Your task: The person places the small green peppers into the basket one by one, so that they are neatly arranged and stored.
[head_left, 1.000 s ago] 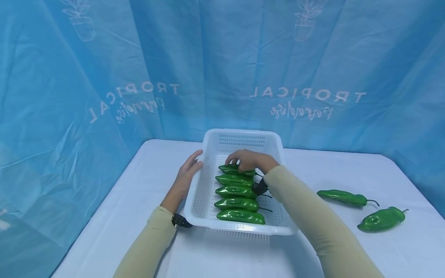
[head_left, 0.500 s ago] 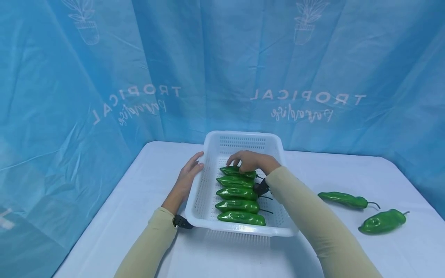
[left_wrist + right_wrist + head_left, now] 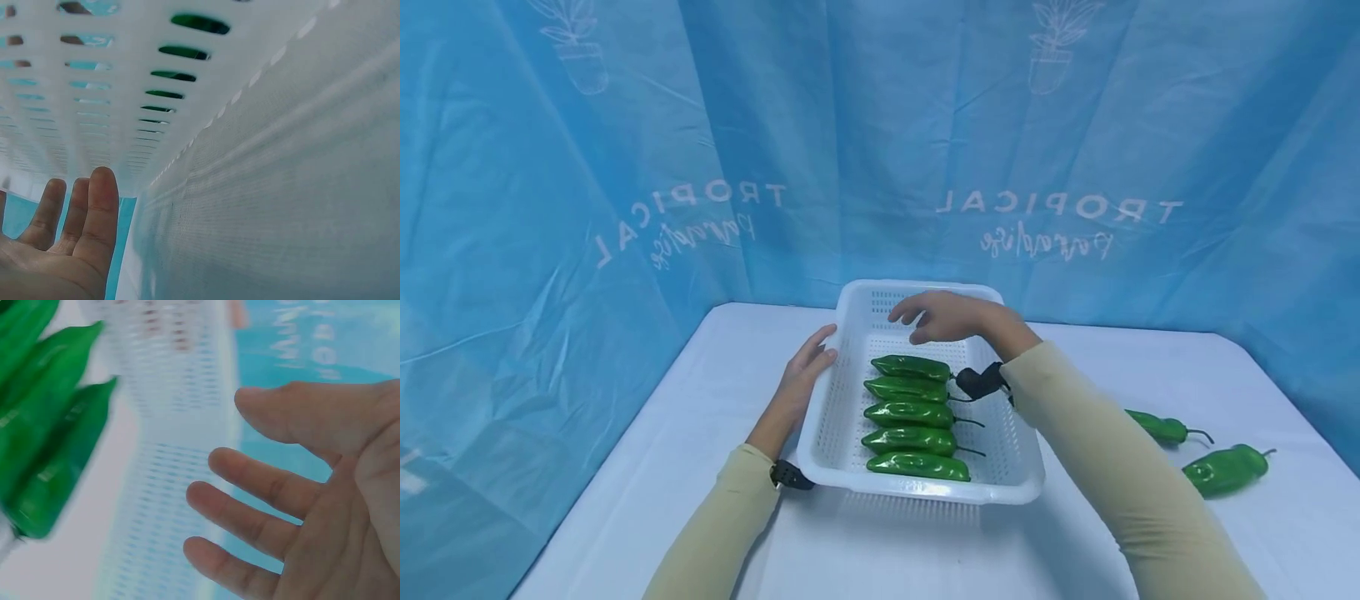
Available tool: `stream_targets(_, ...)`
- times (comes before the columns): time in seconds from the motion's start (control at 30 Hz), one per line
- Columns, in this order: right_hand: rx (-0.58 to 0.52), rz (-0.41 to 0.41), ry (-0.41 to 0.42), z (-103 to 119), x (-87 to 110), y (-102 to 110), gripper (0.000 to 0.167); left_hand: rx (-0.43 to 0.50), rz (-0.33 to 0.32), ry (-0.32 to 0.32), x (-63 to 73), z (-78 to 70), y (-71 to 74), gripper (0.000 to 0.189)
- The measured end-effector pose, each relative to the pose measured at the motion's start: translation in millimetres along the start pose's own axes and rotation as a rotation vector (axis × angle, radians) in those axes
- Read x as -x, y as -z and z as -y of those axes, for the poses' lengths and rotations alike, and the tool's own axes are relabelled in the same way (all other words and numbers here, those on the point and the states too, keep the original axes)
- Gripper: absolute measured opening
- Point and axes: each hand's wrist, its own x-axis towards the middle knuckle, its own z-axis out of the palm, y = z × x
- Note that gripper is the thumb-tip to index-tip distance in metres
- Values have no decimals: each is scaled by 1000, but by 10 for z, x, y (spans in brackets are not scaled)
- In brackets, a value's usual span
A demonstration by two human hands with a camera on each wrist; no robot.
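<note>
A white perforated plastic basket [image 3: 925, 490] stands on the table with several green peppers [image 3: 910, 415] laid in a column, stems to the right. Over the basket's far part hangs my right hand [image 3: 947, 317], fingers spread and holding nothing, just beyond the farthest pepper [image 3: 912, 367]. The right wrist view shows that empty palm [image 3: 325, 537] with peppers [image 3: 56, 456] off to the left. Along the basket's left wall lies my left hand [image 3: 797, 385], fingers extended and fingertips at the rim. In the left wrist view its fingers [image 3: 100, 212] are straight beside the slotted wall [image 3: 125, 125].
Two more green peppers lie on the white table to the right: one [image 3: 1165, 429] partly behind the right sleeve [image 3: 1120, 467], the other [image 3: 1228, 471] nearer. A blue printed curtain [image 3: 880, 150] closes off the back and left. Black bands circle both wrists.
My right hand has let go of the farthest pepper and risen away from it, toward the basket's far end. That pepper stays in the column. The left hand keeps its place at the wall.
</note>
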Motion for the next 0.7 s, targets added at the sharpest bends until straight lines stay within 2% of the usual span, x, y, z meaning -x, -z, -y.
stream_targets(0.17, 50, -100, 87, 31, 380, 201, 46, 3, 7, -2, 8, -23, -6, 50)
stream_targets(0.27, 76, -159, 103, 34, 621, 247, 44, 5, 11, -2, 17, -18, 0, 50)
stream_targets(0.47, 143, -255, 82, -8, 1127, 275, 39, -17, 12, 1, 30, -28, 22, 52)
stream_targets(0.7, 252, -309, -2, -212, 1647, 126, 40, -25, 13, 8, 33, -23, 34, 52)
